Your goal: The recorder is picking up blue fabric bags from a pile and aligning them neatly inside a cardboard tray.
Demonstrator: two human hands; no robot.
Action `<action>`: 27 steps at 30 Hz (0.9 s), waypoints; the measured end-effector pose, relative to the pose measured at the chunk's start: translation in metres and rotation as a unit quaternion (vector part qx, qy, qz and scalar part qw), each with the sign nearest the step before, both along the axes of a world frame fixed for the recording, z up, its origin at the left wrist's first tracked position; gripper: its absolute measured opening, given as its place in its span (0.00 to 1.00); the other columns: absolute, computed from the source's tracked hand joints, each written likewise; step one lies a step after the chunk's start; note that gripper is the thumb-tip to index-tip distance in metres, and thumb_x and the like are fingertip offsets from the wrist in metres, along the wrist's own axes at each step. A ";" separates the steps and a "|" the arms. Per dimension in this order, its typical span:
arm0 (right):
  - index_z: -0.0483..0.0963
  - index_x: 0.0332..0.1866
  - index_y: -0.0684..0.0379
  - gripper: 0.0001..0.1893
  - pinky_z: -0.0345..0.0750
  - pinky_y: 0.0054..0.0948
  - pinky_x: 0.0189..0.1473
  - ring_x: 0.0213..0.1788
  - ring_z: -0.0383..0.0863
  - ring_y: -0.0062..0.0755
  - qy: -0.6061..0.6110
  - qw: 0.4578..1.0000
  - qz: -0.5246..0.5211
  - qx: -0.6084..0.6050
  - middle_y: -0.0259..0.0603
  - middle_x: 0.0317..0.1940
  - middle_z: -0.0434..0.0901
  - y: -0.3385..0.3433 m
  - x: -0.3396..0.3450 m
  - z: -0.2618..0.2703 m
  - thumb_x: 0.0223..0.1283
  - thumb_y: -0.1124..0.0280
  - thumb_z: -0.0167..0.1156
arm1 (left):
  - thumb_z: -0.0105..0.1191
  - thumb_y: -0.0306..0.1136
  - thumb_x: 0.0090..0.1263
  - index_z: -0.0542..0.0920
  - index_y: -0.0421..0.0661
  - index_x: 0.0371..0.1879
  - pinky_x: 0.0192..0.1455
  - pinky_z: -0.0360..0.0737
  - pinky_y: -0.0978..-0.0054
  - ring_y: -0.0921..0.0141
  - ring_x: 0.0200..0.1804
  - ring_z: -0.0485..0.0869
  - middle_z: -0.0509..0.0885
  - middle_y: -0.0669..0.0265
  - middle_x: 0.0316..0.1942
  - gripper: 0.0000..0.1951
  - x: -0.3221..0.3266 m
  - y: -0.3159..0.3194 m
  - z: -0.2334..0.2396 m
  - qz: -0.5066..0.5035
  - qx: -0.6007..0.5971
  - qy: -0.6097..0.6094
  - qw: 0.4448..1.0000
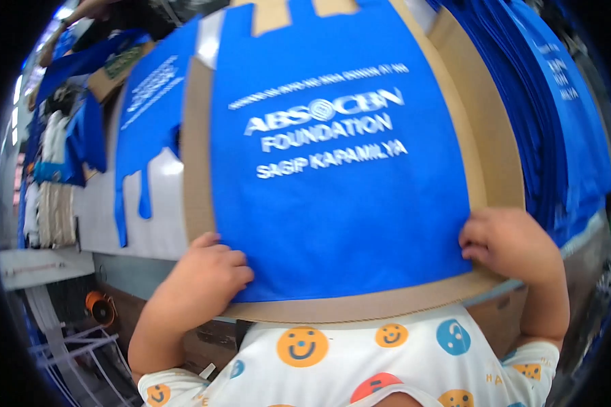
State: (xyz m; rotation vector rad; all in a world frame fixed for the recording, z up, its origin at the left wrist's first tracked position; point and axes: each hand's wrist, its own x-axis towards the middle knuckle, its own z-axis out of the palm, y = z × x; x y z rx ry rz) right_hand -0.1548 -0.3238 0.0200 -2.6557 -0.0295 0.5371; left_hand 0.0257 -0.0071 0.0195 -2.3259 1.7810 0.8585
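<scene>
In front of me a blue fabric bag panel (pixel 336 219) with white printed lettering lies flat over a sheet of brown cardboard (pixel 356 309). The cardboard shows along its left, right and near edges. At the panel's lower left corner, my left hand (pixel 209 272) pinches the edge with curled fingers. My right hand (pixel 509 244) grips the lower right edge, its fingertips on the blue fabric. Both thumbs are partly hidden. At the far end, cut-outs between the bag's straps reveal tan board beneath.
Another printed blue bag (pixel 150 112) lies on the pale tabletop (pixel 158 226) to the left. Layered blue bags (pixel 529 127) are piled on the right. An orange fan (pixel 101 308) and a metal frame (pixel 86 351) stand lower left. Another person's arm (pixel 81 12) shows at upper left.
</scene>
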 end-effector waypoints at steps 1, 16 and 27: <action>0.72 0.25 0.57 0.04 0.72 0.36 0.32 0.32 0.75 0.42 0.033 0.999 0.007 -0.003 0.40 0.25 0.72 0.002 -0.003 -0.005 0.43 0.71 0.59 | 0.54 0.28 0.48 0.78 0.49 0.23 0.49 0.68 0.65 0.66 0.34 0.76 0.76 0.67 0.26 0.04 -0.006 0.003 -0.004 0.018 0.000 -0.022 1.000; 0.72 0.24 0.58 0.11 0.72 0.35 0.33 0.31 0.75 0.41 0.087 0.995 0.010 -0.053 0.41 0.26 0.72 0.016 0.009 -0.015 0.36 0.67 0.66 | 0.57 0.35 0.51 0.78 0.51 0.24 0.52 0.64 0.66 0.68 0.37 0.75 0.77 0.69 0.25 0.05 -0.007 0.009 -0.018 -0.042 0.106 -0.093 0.989; 0.73 0.20 0.55 0.11 0.70 0.33 0.29 0.29 0.74 0.37 0.098 0.994 0.010 -0.050 0.38 0.23 0.71 0.009 0.001 -0.024 0.37 0.63 0.66 | 0.47 0.35 0.62 0.76 0.46 0.43 0.48 0.72 0.71 0.64 0.44 0.77 0.79 0.59 0.37 0.12 0.158 -0.087 0.008 0.260 -0.234 -0.186 0.918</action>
